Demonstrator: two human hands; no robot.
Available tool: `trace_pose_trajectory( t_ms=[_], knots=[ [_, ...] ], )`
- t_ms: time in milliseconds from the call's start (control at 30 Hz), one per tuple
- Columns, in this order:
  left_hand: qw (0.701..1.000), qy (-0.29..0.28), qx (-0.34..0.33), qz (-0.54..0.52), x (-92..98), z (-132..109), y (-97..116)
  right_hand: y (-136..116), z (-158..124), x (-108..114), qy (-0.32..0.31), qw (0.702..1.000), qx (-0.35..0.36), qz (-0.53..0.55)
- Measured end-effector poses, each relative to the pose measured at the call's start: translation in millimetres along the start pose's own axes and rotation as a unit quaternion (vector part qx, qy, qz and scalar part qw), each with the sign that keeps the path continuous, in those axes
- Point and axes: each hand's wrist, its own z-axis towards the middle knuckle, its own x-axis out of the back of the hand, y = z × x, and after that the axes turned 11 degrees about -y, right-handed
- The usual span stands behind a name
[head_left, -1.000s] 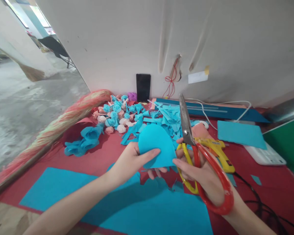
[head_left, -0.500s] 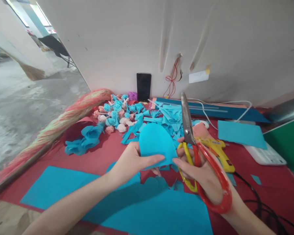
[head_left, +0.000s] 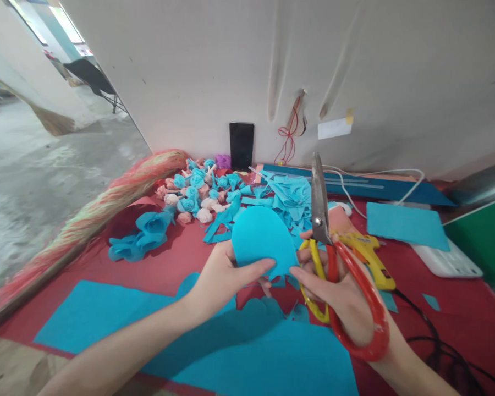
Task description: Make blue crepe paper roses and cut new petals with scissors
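A rounded blue paper piece is held up between both hands. My left hand pinches its lower left part, thumb on top. My right hand pinches its lower right corner between thumb and finger, and the same hand carries scissors with red and yellow handles, blades closed and pointing up. Below the hands, a large blue sheet lies on the red table cover, with small blue cutouts near its upper edge.
Paper flowers and blue scraps are piled behind the hands. A yellow glue gun lies at the right beside a blue paper stack. A phone leans on the wall. A broom borders the left side.
The scissors have tilted slightly and their blades have shifted a little to the right. The held paper and my left hand have moved slightly left.
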Motion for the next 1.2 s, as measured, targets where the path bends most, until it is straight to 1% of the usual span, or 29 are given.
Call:
trace_pose_trajectory(
  t_ms=[67, 133, 167, 200, 300, 367, 567, 700, 767, 833, 933, 1033, 1133, 1200],
  knots=[
    [0.996, 0.062, -0.068, 0.023, -1.9, -3, -1, 0, 0, 0, -0.004, 1.0, -0.006, 0.015],
    [0.98, 0.125, -0.139, 0.066, -2.5, -6, -2, 0, 0, 0, -0.012, 1.0, -0.006, 0.024],
    [0.973, 0.138, -0.158, 0.094, -2.4, -7, -3, 0, -1, -1, -0.017, 1.0, -0.005, 0.026],
    [0.971, 0.131, -0.158, 0.123, -2.1, -8, -3, 0, -1, -1, -0.022, 0.999, -0.006, 0.027],
    [0.971, 0.079, -0.131, 0.186, -2.2, -9, -1, 0, -3, -3, -0.024, 0.999, -0.012, 0.031],
    [0.97, 0.074, -0.122, 0.199, -3.6, -8, 0, 0, -5, -5, -0.017, 0.999, -0.021, 0.043],
    [0.953, 0.118, -0.137, 0.242, -7.7, -10, -2, 2, -8, -11, -0.017, 0.997, -0.048, 0.06],
    [0.957, 0.128, -0.108, 0.235, -6.9, -11, -3, 2, -8, -14, -0.005, 0.995, -0.038, 0.093],
    [0.959, 0.129, -0.095, 0.233, -5.2, -11, -1, 3, -8, -14, -0.021, 0.995, -0.029, 0.094],
    [0.956, 0.143, -0.099, 0.234, -2.2, -11, 4, 6, -8, -14, -0.04, 0.995, -0.022, 0.092],
    [0.944, 0.191, -0.131, 0.235, 4.7, -10, 12, 13, -7, -13, -0.085, 0.994, -0.009, 0.062],
    [0.936, 0.224, -0.138, 0.234, 12.7, -10, 18, 22, -7, -13, -0.126, 0.992, -0.004, 0.016],
    [0.937, 0.237, -0.14, 0.217, 18.8, -9, 21, 31, -7, -15, -0.128, 0.992, -0.018, -0.008],
    [0.942, 0.233, -0.144, 0.192, 21.0, -9, 22, 35, -4, -17, -0.12, 0.992, -0.022, -0.029]
  ],
)
